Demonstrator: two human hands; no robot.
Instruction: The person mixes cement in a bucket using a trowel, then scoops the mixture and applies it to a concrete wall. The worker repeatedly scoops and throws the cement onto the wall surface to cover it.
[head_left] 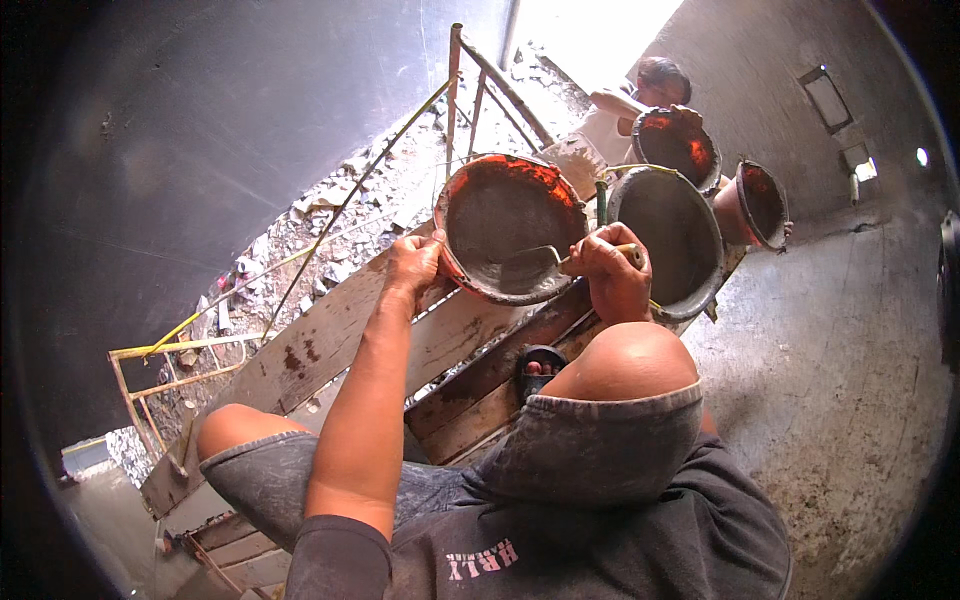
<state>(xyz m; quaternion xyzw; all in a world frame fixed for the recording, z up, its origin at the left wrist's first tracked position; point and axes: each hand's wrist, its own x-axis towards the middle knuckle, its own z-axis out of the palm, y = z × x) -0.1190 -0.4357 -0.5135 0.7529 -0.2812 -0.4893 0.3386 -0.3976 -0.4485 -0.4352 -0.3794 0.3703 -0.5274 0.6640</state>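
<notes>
My left hand (413, 264) is closed on the near left rim of an orange bucket (457, 190) smeared with grey mortar. Wet grey mortar (500, 222) fills much of this bucket. In my right hand (612, 270) is a trowel (572, 264), its wooden handle wrapped by my fingers. The trowel's bent metal neck reaches left over the rim, and its blade lies partly sunk in the mortar. Just right of my right hand stands a second bucket (716, 238), also coated in grey and holding mortar.
Wooden planks (330, 345) carry me and the buckets. A metal scaffold frame (456, 80) rises ahead; rubble (330, 205) lies below on the left. Another person (610, 112) is beyond, near a third bucket (652, 128). A reddish bucket (732, 212) tilts by the right wall (800, 330).
</notes>
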